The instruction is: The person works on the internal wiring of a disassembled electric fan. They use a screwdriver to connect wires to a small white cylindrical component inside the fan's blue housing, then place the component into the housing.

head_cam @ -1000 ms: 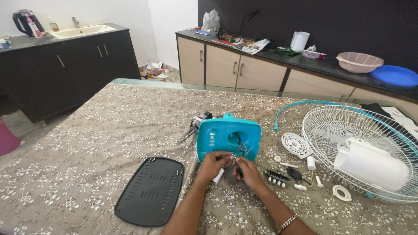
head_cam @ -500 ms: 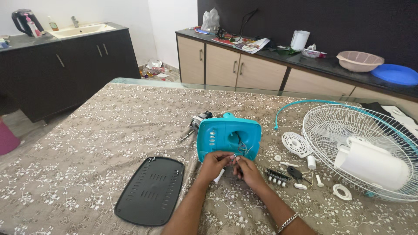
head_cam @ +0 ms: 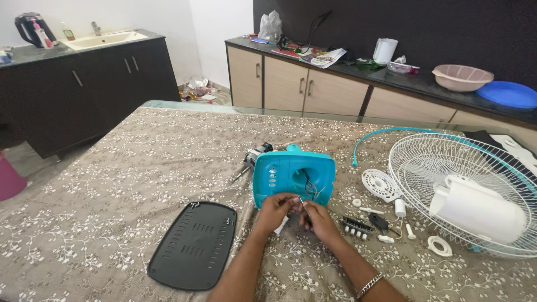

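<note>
A teal fan base housing (head_cam: 285,173) stands on the patterned table, its open cavity with thin wires (head_cam: 311,190) facing me. A small motor (head_cam: 254,157) sticks out behind its left side. My left hand (head_cam: 277,210) and my right hand (head_cam: 318,218) meet just below the cavity. Both pinch the wires and a small part between the fingertips; what the part is I cannot make out. A white piece lies under my left hand.
A black vented cover plate (head_cam: 193,245) lies at the front left. To the right lie a white wire fan guard (head_cam: 464,190) with a white cylinder (head_cam: 475,208), a round white disc (head_cam: 380,184), small screws, knobs and a black switch block (head_cam: 358,226). Cabinets stand beyond the table.
</note>
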